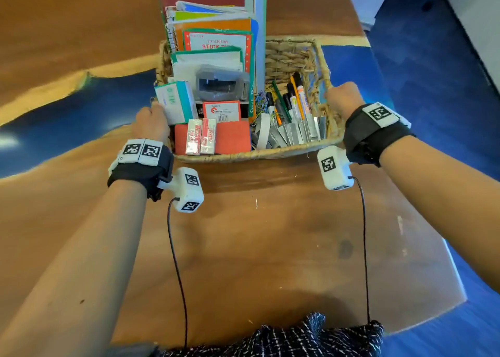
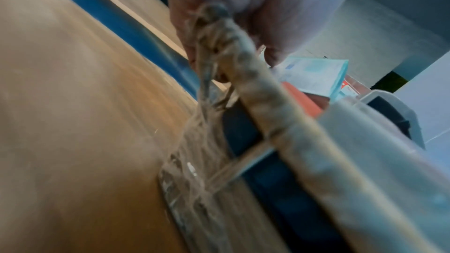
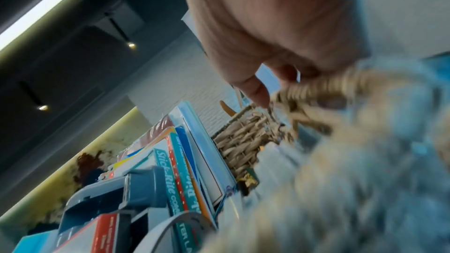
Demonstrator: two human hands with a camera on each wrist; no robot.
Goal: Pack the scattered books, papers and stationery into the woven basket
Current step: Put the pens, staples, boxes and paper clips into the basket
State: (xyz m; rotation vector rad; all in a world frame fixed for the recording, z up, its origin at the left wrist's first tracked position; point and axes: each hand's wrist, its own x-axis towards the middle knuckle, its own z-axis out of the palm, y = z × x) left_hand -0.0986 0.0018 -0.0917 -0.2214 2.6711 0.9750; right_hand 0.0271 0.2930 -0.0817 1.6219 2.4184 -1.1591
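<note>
Now your left hand and right hand each curl round a side handle of the packed rectangular woven basket on the brown-and-blue worktop; packing looks finished, so lift evenly, keeping it level.

In the woven basket, books stand left, markers lie right.

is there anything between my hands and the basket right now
Nothing visible. The left hand grips the woven basket at its left handle, and the right hand grips its right rim; both touch the weave directly.
</note>
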